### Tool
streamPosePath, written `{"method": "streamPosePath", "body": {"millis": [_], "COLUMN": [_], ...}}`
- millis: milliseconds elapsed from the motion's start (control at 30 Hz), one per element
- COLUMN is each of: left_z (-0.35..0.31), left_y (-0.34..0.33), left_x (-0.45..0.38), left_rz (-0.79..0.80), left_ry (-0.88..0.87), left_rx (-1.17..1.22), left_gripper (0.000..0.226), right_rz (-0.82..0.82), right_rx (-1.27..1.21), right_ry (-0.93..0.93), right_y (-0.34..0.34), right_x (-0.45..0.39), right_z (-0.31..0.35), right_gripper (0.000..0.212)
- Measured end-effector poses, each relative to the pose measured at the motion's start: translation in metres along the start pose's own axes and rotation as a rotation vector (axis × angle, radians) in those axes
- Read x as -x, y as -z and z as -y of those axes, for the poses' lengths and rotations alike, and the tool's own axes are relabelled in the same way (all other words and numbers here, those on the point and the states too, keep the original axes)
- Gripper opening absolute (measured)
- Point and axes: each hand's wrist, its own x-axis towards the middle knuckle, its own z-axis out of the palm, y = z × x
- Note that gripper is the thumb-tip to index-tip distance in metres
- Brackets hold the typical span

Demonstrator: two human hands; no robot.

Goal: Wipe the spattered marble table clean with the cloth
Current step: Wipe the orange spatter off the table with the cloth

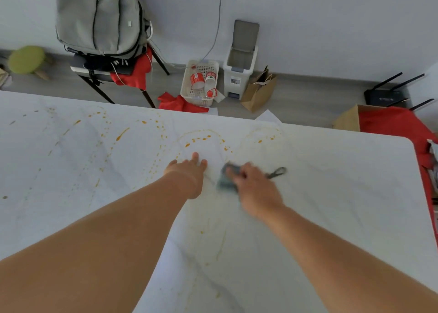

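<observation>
1. My right hand (254,187) presses a blue-grey cloth (226,178) on the marble table (343,194), fingers curled over it; blur suggests mid-wipe.
2. My left hand (189,172) rests flat beside it, fingers straight, holding nothing.
3. Orange spatter (123,133) remains, mostly far-left; I judge the next stroke must reach there.
4. The far table edge lies near; open marble surrounds both hands.

Soft, even daylight, faint arm shadows on the table (331,194), right hand (256,187) and cloth (226,180) motion-blurred, wide-angle bending at edges.
</observation>
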Motion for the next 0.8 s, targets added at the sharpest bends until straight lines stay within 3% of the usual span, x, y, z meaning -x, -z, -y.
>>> {"method": "streamPosePath", "body": {"millis": [33,67,100,200,233,267,300,400,433,467,500,600,633,700,800], "left_z": [0.0,0.001,0.003,0.007,0.007,0.008,0.008,0.007,0.007,0.007,0.007,0.006,0.006,0.006,0.004], "left_y": [0.001,0.0,-0.001,-0.004,-0.004,-0.005,-0.005,-0.003,-0.003,-0.003,-0.003,-0.004,-0.005,-0.005,-0.003], "left_x": [0.0,-0.001,-0.002,-0.006,-0.005,-0.005,-0.004,0.0,0.001,0.002,0.003,0.003,0.003,0.004,0.006], "left_rz": [0.008,0.021,0.035,0.064,0.066,0.064,0.064,0.048,0.043,0.044,0.046,0.03,0.024,0.017,0.017], "left_ry": [-0.006,-0.012,-0.014,-0.025,-0.024,-0.022,-0.023,-0.02,-0.023,-0.027,-0.027,-0.021,-0.02,-0.019,-0.008], "left_rx": [0.003,0.007,0.006,0.008,0.01,0.013,0.02,0.038,0.039,0.042,0.045,0.042,0.038,0.037,0.061], "left_gripper": [0.102,0.103,0.104,0.101,0.1,0.098,0.097,0.096,0.096,0.095,0.094,0.092,0.092,0.092,0.094], "right_rz": [0.099,0.096,0.038,-0.235,-0.266,-0.269,-0.26,-0.06,-0.003,-0.014,-0.067,-0.24,-0.239,-0.217,-0.006], "right_rx": [0.064,0.075,0.053,0.021,-0.014,-0.022,-0.023,0.127,0.163,0.186,0.188,0.022,-0.016,0.009,0.143], "right_ry": [0.151,0.171,0.07,-0.448,-0.612,-0.657,-0.588,0.046,0.18,0.197,0.058,-0.707,-0.838,-0.724,-0.065], "right_y": [-0.002,0.006,0.017,0.05,0.056,0.054,0.048,0.006,0.003,0.008,0.019,0.059,0.064,0.057,0.025], "right_x": [0.002,-0.007,-0.021,-0.062,-0.07,-0.075,-0.077,-0.059,-0.058,-0.065,-0.076,-0.096,-0.097,-0.099,-0.092], "right_z": [-0.002,-0.013,-0.027,-0.077,-0.082,-0.076,-0.061,-0.019,-0.021,-0.032,-0.047,-0.091,-0.093,-0.067,-0.012], "right_gripper": [0.044,0.042,0.04,0.07,0.074,0.073,0.07,0.066,0.068,0.069,0.07,0.077,0.08,0.075,0.071]}}
